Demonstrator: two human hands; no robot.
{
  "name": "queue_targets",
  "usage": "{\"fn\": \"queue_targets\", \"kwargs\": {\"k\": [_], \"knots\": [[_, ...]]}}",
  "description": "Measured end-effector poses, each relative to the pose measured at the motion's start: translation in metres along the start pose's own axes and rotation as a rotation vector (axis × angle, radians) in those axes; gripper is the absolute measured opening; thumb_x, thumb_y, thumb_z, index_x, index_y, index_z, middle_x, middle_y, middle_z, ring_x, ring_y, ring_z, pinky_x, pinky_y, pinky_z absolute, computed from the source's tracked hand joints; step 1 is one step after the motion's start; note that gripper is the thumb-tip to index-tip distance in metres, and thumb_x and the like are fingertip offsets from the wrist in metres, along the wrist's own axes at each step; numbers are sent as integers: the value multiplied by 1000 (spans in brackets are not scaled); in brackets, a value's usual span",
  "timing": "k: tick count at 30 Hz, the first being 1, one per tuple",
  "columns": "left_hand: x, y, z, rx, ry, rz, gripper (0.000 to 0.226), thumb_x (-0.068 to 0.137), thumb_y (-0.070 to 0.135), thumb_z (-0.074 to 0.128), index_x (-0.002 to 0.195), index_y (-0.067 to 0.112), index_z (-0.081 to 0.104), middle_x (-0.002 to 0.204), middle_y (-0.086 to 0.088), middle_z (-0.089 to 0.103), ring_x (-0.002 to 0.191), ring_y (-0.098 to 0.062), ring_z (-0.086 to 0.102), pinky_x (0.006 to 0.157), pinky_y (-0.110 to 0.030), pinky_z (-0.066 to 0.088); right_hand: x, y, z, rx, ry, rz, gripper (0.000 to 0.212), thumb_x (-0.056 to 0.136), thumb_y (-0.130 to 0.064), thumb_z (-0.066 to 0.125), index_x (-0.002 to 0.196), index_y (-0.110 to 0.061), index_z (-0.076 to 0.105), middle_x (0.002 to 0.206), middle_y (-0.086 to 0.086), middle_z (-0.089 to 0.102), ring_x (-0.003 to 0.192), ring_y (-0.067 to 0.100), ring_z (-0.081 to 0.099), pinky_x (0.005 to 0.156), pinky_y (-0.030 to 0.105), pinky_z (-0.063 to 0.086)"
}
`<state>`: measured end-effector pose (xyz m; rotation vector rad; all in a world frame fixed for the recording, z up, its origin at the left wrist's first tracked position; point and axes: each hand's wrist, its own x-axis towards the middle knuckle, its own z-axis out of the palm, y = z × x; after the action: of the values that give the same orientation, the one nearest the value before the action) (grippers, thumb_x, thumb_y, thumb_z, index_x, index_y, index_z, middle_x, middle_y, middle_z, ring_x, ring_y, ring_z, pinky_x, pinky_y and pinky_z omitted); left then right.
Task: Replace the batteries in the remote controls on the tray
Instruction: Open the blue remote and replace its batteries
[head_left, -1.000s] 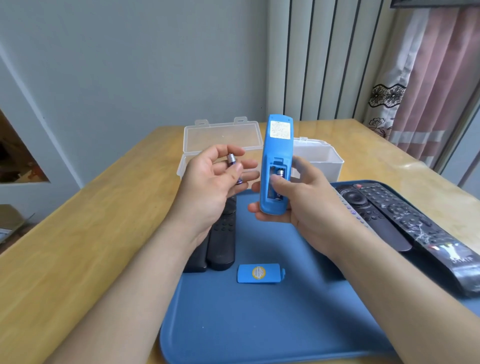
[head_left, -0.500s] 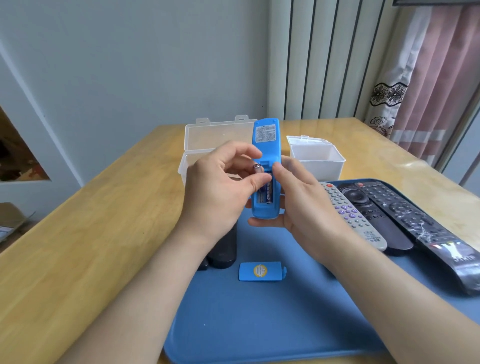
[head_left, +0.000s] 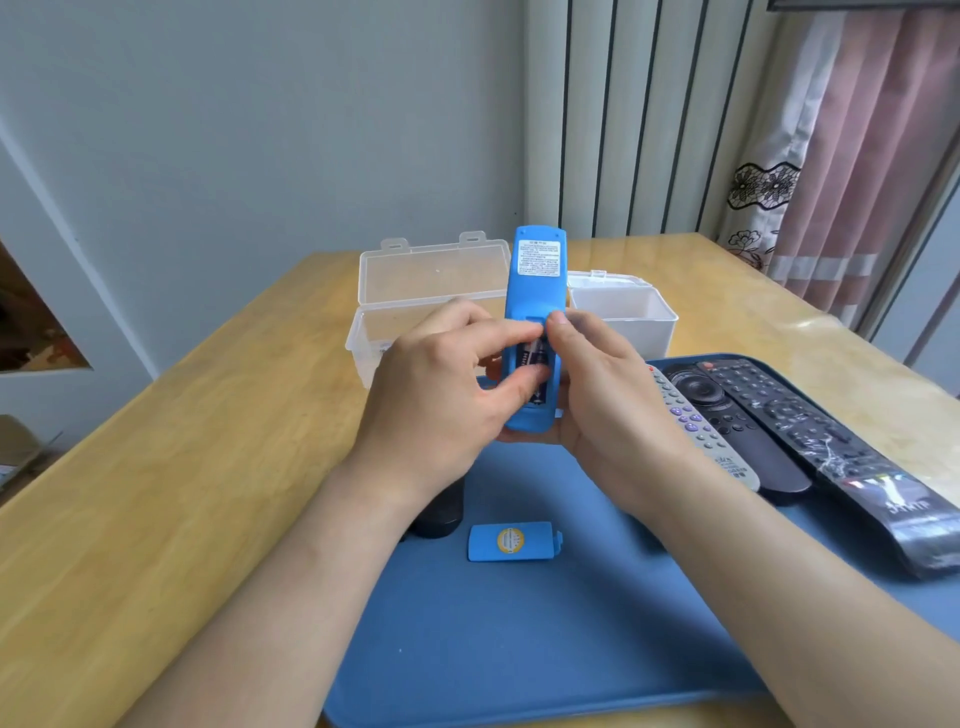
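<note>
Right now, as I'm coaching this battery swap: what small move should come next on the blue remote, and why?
Probably press the battery fully down into its slot. The left hand pinches it at the open compartment of the blue remote, the right hand steadies the remote upright, and the cover lies on the tray, not yet refitted.

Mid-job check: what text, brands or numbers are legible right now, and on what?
Nothing reads clearly.
On the white sticker of the blue remote: print too small.
On the battery cover, yellow sticker: blurred.
On the battery: print too small.
On the grey remote: logo blurred.
On the wrapped black remote: lettering blurred.
</note>
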<state>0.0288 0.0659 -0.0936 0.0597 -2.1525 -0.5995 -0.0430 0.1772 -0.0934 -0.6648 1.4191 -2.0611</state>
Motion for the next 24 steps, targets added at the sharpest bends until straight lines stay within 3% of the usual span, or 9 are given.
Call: {"fn": "queue_targets", "kwargs": {"k": [8,14,20,24], "knots": [[-1,-4,1,-10,-37,33,32,78,28,71,110,22,73,92,10,68,82,-9,65,64,-31,56,1,-5,-6,87,-74,79,29,102,-25,48,124,-8,51,94,10,64,84,27,67,68,48,60],[-1,-3,1,83,-29,80,27,79,28,68,103,20,75,90,8,70,81,-17,65,67,-37,55,5,-1,-8,123,-91,126,25,101,-18,46,125,-11,53,105,11,62,91,30,64,81,55,56],[-1,-4,1,238,-12,173,22,80,28,68,98,19,77,87,9,71,79,-17,55,67,-31,49,7,-1,-8,174,-144,135,20,100,-11,42,113,-16,56,90,7,62,74,25,61,68,43,52],[0,-4,-1,276,-23,201,20,81,28,68,94,18,77,85,8,72,77,-19,54,64,-30,49,7,0,-6,173,-144,145,22,100,-12,42,115,-16,56,90,7,62,72,25,61,67,42,52]]}}
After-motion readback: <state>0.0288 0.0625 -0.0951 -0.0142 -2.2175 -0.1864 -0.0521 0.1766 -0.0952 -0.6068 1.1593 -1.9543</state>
